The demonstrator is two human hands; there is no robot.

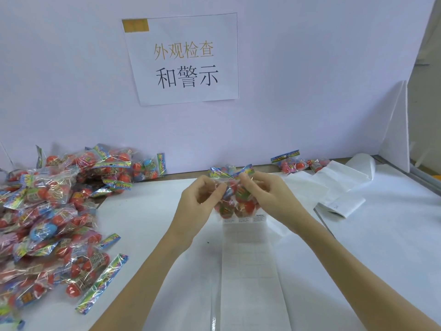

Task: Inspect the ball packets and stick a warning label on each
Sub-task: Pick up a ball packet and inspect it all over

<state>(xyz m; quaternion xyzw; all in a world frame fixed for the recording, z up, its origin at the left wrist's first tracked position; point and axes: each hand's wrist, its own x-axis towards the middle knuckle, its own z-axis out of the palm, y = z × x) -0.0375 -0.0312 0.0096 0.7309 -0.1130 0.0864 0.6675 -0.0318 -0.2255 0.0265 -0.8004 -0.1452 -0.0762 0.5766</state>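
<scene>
Packet [235, 199] upright, header uppermost, in the grip of left hand [200, 201] and right hand [269, 197].

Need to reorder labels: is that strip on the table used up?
Mostly. The label strip shows bare backing squares; one printed row remains at its far end, just under the packet.

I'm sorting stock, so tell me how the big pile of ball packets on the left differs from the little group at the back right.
The left pile holds dozens of packets heaped over each other; the back-right group is only a few, lying flat. The left pile spreads toward the near table edge; the back-right group sits against the wall. Both show red balls under colourful header cards.
</scene>
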